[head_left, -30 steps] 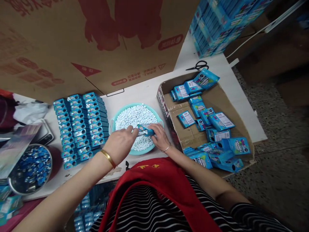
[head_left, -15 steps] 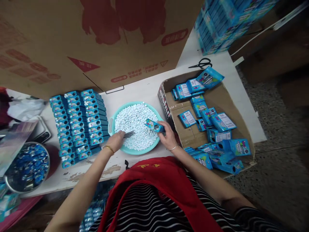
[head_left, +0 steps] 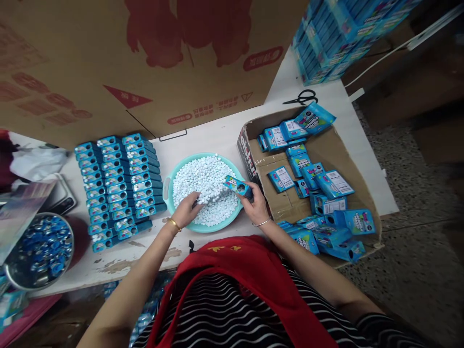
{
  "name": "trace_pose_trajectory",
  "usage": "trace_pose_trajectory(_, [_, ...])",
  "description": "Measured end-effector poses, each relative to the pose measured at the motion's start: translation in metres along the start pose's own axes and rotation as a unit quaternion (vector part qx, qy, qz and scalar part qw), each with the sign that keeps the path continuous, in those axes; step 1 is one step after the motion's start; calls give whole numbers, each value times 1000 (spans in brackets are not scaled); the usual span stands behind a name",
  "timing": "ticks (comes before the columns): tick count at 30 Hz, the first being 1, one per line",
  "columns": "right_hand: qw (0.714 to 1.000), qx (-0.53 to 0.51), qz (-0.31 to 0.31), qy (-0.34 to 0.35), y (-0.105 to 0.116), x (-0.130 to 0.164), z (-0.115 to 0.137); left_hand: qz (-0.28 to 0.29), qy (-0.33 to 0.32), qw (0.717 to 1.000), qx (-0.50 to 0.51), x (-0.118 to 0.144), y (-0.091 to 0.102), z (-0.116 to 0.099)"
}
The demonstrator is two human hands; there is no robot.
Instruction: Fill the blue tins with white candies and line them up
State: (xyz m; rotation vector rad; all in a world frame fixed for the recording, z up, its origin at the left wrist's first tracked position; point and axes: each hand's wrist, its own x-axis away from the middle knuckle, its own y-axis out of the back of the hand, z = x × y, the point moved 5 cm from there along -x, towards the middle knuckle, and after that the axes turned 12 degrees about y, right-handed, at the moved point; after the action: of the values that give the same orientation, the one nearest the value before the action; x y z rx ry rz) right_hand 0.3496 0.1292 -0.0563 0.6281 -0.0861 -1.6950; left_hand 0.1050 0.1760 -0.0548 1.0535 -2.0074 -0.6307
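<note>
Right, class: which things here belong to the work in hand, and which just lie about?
In use:
right hand holding small blue case
left hand in white pellets
teal basin

Lying about:
scissors
metal bowl
boxed packs

White table (head_left: 217,137), speckled floor (head_left: 416,203)

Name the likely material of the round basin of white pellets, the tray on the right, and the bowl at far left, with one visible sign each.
Teal basin: probably plastic, matte, with a moulded rim handle.
Cardboard tray: brown corrugated cardboard, dull, with folded flaps and printed lettering.
Metal bowl: apparently steel, since its rim shines grey and mirror-like.
</note>
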Motion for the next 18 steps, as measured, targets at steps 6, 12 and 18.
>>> trace_pose_trajectory(6, [995, 25, 45, 81, -13, -4, 10, 15, -70, 996, -56, 29, 57, -47])
trace_pose_trajectory(12, [990, 32, 80, 113, -30, 2, 17, 56, -48, 967, -246, 33, 70, -96])
trace_pose_trajectory(18, [991, 7, 88, 105, -37, 8, 15, 43, -46, 948, -312, 43, 75, -139])
